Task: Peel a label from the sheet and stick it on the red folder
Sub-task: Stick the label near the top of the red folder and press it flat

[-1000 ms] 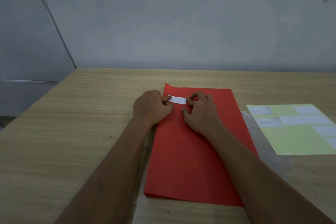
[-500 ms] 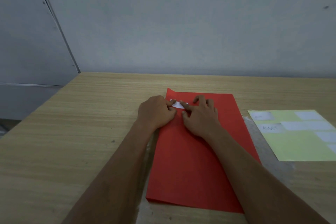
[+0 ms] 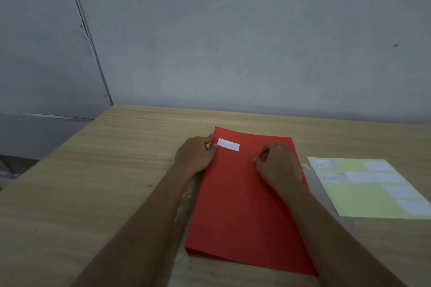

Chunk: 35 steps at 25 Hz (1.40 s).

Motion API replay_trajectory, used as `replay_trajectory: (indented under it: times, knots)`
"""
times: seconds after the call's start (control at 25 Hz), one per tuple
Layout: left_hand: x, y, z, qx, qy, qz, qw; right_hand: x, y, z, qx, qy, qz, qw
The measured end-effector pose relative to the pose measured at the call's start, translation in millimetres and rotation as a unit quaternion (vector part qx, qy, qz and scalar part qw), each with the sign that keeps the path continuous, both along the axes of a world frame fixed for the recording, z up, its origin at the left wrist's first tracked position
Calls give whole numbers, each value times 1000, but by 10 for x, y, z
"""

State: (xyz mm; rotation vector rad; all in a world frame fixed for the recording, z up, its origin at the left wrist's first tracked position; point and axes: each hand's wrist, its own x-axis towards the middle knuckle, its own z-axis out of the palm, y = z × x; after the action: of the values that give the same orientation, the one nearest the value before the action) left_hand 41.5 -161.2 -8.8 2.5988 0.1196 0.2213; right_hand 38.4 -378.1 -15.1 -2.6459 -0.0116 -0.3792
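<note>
At twelve o'clock on the red folder (image 3: 245, 205) lay the label (image 3: 228, 144), left hand (image 3: 196, 158) touching its end, right hand (image 3: 277, 165) curled, empty; pressing flat seemingly remained.

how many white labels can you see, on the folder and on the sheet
7 that I can make out. One label is on the red folder, near its far left corner. Six are on the green sheet; its right edge is cut off, so more may be hidden.
</note>
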Motion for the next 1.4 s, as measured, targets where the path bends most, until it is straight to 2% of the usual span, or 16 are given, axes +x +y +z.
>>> replay_trajectory:
  times: [0.08, 0.2, 0.48, 0.68, 1.0, 1.4]
  knots:
    - [-89, 21, -23, -34, -7, 25, 999, -167, -118, 21, -67, 19, -48, 996]
    - [-270, -13, -20, -51, -14, 49, 997, -424, -211, 74, -99, 78, -101, 987]
    - [-748, -158, 38, -48, -12, 94, 994, -870, -255, 242, -55, 164, -143, 974]
    - [-951, -231, 50, -47, -10, 103, 993, -841, -281, 215, -69, 155, -138, 976]
    - [-914, -119, 24, -14, -30, 104, 994, -671, -247, 57, 44, 102, -129, 985]
    - [-643, 427, -32, 22, -61, 133, 989, -313, 335, 7, 89, 95, -102, 986]
